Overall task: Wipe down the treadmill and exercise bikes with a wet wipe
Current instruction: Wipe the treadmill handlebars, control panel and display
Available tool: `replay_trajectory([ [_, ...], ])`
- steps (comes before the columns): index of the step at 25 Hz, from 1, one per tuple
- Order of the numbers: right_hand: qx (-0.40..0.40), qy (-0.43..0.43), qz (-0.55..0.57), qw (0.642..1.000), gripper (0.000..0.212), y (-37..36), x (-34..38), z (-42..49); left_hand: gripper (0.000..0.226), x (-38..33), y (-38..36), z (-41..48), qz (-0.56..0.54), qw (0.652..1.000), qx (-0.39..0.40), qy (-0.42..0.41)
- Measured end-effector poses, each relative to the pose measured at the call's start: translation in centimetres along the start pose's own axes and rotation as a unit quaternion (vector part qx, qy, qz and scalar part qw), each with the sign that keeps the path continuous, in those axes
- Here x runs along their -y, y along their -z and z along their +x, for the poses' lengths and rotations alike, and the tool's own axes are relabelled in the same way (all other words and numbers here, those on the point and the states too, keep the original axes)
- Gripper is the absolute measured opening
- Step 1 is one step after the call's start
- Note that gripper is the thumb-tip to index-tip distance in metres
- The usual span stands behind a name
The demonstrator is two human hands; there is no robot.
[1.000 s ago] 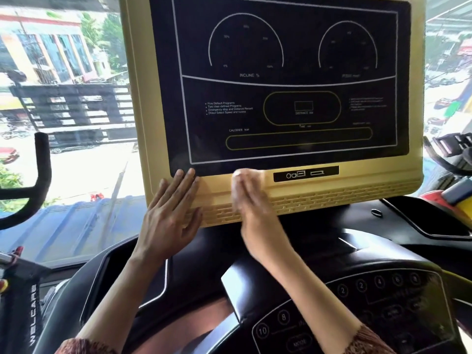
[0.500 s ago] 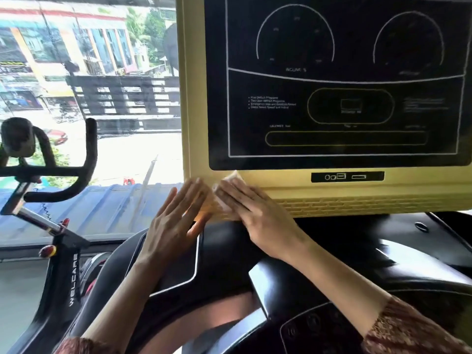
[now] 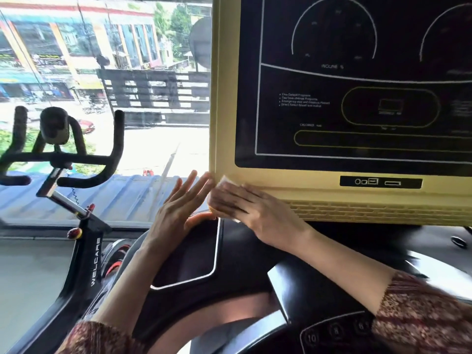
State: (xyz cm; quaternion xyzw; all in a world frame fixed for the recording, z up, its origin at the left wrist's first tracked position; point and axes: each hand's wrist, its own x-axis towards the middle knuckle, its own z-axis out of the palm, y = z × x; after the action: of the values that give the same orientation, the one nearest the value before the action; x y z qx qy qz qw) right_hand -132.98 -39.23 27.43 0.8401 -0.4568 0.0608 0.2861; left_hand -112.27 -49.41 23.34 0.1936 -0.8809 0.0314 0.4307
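**Asker:** Wet wipe (image 3: 226, 180), where is it?

**Describer:** It is a pale, crumpled sheet pressed flat against the lower left corner of the treadmill's display housing (image 3: 281, 185), which is mustard yellow. Only its edges peek out above and below the fingers that cover it.

**Asker:** Which hand has it?

**Describer:** The right hand (image 3: 251, 208). Its fingers lie stretched out side by side, flat over the wipe, pinning it to the yellow frame rather than pinching it. The forearm reaches in from the lower right, with a dark red patterned sleeve (image 3: 419, 318) at the elbow end.

**Asker:** And the other hand?

**Describer:** The left hand (image 3: 176, 213) is just beside it, to the left of the housing's corner, palm toward the frame, fingers spread and holding nothing. Its fingertips come close to the yellow edge; whether they touch it is unclear.

**Asker:** What surrounds them?

**Describer:** Above the hands is a black display panel (image 3: 357, 85) with white dial outlines and the words "INCLINE %". Below is the glossy black treadmill console (image 3: 194, 256), with round number buttons (image 3: 311, 338) at the bottom edge. To the left stands an exercise bike (image 3: 84, 259) with black handlebars and "WELCARE" on its frame. Behind it a large window (image 3: 102, 72) shows a street and buildings.
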Motion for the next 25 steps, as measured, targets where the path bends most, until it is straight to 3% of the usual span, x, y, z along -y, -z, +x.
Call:
replay_trajectory([
  [5,0.038,0.053,-0.048,0.997,0.063,0.8,-2.8,-6.0,0.062,0.0,0.0,0.2,0.014,1.0,0.019,-0.008],
  [9,0.0,0.054,-0.053,0.997,0.06,-1.2,0.2,-1.6,0.062,0.3,0.1,-0.1,0.019,1.0,0.021,-0.011],
  [11,-0.002,0.063,-0.04,0.997,0.06,-1.6,1.2,-0.1,0.074,0.3,0.2,-0.1,0.027,0.999,0.035,-0.012],
  [20,0.031,-0.127,-0.06,0.99,0.083,1.1,-4.0,-11.6,0.07,-1.7,-0.9,1.3,0.065,0.997,0.007,-0.042],
  [25,-0.008,-0.062,-0.059,0.996,0.066,-0.2,-2.0,-4.9,0.057,-3.8,-3.1,2.5,0.053,0.997,-0.035,-0.035],
])
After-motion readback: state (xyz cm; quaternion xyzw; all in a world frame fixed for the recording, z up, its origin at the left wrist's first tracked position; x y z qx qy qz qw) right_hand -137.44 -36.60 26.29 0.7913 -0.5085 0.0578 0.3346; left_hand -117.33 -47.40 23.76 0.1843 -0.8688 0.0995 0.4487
